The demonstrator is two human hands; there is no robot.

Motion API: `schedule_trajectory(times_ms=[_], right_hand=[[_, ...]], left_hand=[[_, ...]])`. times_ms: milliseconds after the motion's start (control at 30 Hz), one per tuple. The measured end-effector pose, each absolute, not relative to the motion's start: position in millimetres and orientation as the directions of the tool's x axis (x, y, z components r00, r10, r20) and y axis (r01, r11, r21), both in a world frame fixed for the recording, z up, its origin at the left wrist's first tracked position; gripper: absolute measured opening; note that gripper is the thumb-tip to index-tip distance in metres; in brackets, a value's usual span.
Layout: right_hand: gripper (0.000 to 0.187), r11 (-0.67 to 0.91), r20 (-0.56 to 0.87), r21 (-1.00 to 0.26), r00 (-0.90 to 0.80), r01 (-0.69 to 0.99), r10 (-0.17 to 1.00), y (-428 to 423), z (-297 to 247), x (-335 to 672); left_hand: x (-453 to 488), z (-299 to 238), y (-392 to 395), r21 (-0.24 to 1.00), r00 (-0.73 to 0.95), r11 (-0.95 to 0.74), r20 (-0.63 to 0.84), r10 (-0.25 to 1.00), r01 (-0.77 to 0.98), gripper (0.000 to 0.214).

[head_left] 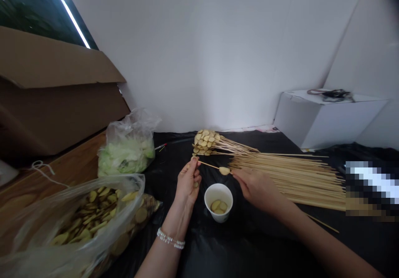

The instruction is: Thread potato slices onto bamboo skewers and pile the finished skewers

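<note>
A thin bamboo skewer (pixel 208 165) stretches between my two hands, with a pale potato slice (pixel 224 170) threaded on it close to my right fingers. My left hand (pixel 188 180) pinches a potato slice at the skewer's left end. Another slice (pixel 195 184) shows against its curled lower fingers. My right hand (pixel 257 186) is closed on the skewer's right end, just beyond the threaded slice. Below and between the hands stands a white paper cup (pixel 218 190) with a few potato slices (pixel 219 206) in the bottom.
Finished-looking skewers with slices (pixel 205 141) lie behind my hands. Many bare skewers (pixel 299 180) spread to the right. At left are an open bag of slices (pixel 137 184), a bag of pale green vegetable (pixel 127 153) and a cardboard box (pixel 62 116). A white box (pixel 330 118) stands back right.
</note>
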State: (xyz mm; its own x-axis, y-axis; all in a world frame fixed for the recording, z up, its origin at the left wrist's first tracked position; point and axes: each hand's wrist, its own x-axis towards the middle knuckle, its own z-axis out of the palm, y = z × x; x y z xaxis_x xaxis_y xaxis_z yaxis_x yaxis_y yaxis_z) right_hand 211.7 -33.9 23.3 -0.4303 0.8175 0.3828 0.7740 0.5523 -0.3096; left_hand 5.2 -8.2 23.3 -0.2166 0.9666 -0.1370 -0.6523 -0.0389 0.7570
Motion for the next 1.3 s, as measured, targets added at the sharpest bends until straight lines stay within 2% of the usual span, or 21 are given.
schedule_trajectory(times_ms=[167,433,633,700,767,833,900,967,1167,1233,1300], right_hand=[[0.029,0.540,0.389,-0.330,-0.410,0.774,0.825,-34,30,226],[0.028,0.593,0.388,-0.426,-0.455,0.683,0.802,-39,19,219],[0.030,0.577,0.451,-0.374,-0.401,0.726,0.797,-36,2,211],[0.029,0.560,0.406,-0.444,-0.400,0.699,0.821,-37,5,210],[0.030,0.524,0.315,-0.572,-0.421,0.631,0.851,-38,12,210],[0.030,0.443,0.189,-0.720,-0.464,0.533,0.865,-38,20,211],[0.029,0.367,0.115,-0.805,-0.485,0.466,0.867,-39,26,212],[0.028,0.384,0.153,-0.788,-0.452,0.482,0.879,-40,28,212],[0.024,0.559,0.468,-0.563,-0.322,0.609,0.823,-45,10,208],[0.024,0.557,0.502,-0.538,-0.290,0.633,0.815,-46,7,209],[0.025,0.535,0.457,-0.557,-0.302,0.636,0.836,-46,10,210]], left_hand=[[10,22,-14,0.820,-0.221,-0.051,-0.093,0.971,-0.570,0.035],[13,19,-15,0.822,-0.245,-0.051,-0.109,0.963,-0.568,0.039],[11,19,-14,0.830,-0.265,-0.071,-0.095,0.960,-0.554,0.038],[10,19,-14,0.829,-0.247,-0.070,-0.084,0.965,-0.554,0.037],[9,20,-14,0.827,-0.215,-0.059,-0.075,0.974,-0.558,0.036],[8,21,-14,0.826,-0.181,-0.040,-0.076,0.981,-0.562,0.035],[8,23,-15,0.829,-0.162,-0.028,-0.076,0.984,-0.558,0.034],[9,24,-16,0.839,-0.175,-0.039,-0.068,0.982,-0.543,0.034],[11,29,-20,0.869,-0.238,-0.078,-0.047,0.970,-0.489,0.033],[11,31,-22,0.873,-0.222,-0.055,-0.062,0.973,-0.485,0.032],[10,32,-23,0.876,-0.196,-0.021,-0.085,0.977,-0.482,0.032]])
